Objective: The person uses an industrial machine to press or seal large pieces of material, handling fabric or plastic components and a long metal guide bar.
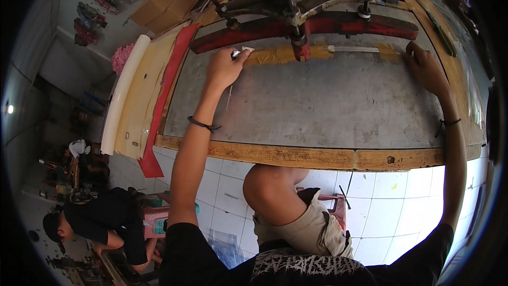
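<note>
A flat grey metal plate (317, 106) lies before me. Across its far part runs a strip of brown tape (264, 57), and a pale narrow strip (355, 49) shows in the tape's right half. My left hand (225, 69) is closed on a small shiny silver-white piece (242, 51) at the tape's left end; its exact kind is unclear. At the opposite end, my right hand (425, 69) rests on the plate beside the tape, fingers bent and somewhat apart, with nothing visible in them. Over the tape stands a press frame with a red bar (349, 24).
A wooden edge (296, 154) borders the plate's near side. On the left lie a red strip (169, 95), yellowish sheets (143, 100) and a white roll (124, 92). A cardboard box (168, 2) stands behind. Another person (100, 222) sits at lower left, near a pink stool (156, 220).
</note>
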`<state>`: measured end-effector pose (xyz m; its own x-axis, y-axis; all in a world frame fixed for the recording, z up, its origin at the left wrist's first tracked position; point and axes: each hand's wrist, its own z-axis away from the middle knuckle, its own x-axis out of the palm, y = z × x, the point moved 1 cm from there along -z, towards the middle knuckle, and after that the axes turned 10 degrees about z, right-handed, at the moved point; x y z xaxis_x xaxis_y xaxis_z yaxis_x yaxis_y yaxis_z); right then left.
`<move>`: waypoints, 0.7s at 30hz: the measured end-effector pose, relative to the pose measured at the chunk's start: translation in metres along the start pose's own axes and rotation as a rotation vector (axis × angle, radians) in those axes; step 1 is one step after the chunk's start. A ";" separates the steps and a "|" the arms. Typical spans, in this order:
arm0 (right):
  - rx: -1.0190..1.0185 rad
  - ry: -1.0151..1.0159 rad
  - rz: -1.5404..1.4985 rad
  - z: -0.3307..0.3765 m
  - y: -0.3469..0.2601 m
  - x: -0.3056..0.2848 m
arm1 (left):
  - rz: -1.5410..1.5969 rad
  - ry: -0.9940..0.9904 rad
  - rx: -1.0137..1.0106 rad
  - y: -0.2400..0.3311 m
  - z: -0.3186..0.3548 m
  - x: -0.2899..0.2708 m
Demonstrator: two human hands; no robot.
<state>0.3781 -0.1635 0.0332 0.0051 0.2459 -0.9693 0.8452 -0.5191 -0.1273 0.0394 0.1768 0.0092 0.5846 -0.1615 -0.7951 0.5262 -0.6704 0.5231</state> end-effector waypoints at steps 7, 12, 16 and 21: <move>-0.032 0.018 0.019 -0.001 0.006 0.003 | 0.426 -0.003 -0.044 -0.009 0.002 0.004; -0.035 0.010 -0.007 -0.002 0.005 0.003 | 0.589 -0.020 -0.107 -0.001 0.006 0.000; -0.030 0.002 -0.023 -0.003 0.006 0.005 | 0.623 -0.020 -0.155 0.004 0.009 -0.002; -0.047 0.001 -0.018 -0.002 0.005 0.002 | 0.631 -0.017 -0.189 0.007 0.011 -0.004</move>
<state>0.3830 -0.1639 0.0312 -0.0093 0.2556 -0.9667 0.8695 -0.4754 -0.1341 0.0342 0.1644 0.0128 0.8074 -0.4945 -0.3219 0.1861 -0.3043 0.9342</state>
